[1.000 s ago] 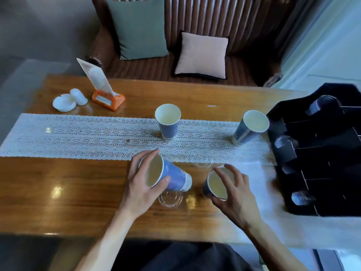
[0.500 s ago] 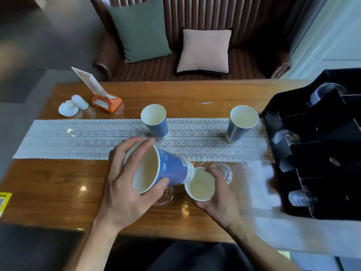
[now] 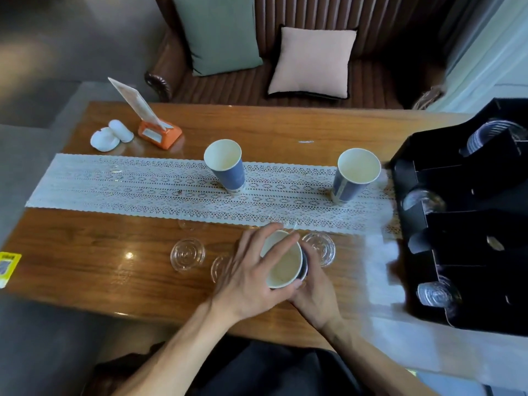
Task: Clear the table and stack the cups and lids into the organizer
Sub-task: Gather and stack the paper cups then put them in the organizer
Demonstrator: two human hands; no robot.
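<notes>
Both hands hold nested blue paper cups [image 3: 283,261] near the table's front edge. My left hand [image 3: 251,272] wraps the inner cup from the left, and my right hand [image 3: 315,292] grips the outer cup from below right. Two more blue cups stand upright on the lace runner, one in the middle [image 3: 225,164] and one to the right [image 3: 354,175]. Clear plastic lids lie on the wood: one at the left [image 3: 187,254], one partly under my left hand [image 3: 218,265], one right of the cups [image 3: 321,247]. The black organizer [image 3: 457,224] at the right holds stacked clear lids.
A lace runner [image 3: 128,190] crosses the wooden table [image 3: 85,261]. An orange card stand [image 3: 158,132] and a white dish [image 3: 110,137] sit at the back left. A yellow sticker [image 3: 8,267] is at the left edge. A sofa with cushions [image 3: 311,61] lies beyond.
My left hand has turned its cup upright and slid it into the cup in my right hand. A lid that was under my left hand now lies uncovered at the left.
</notes>
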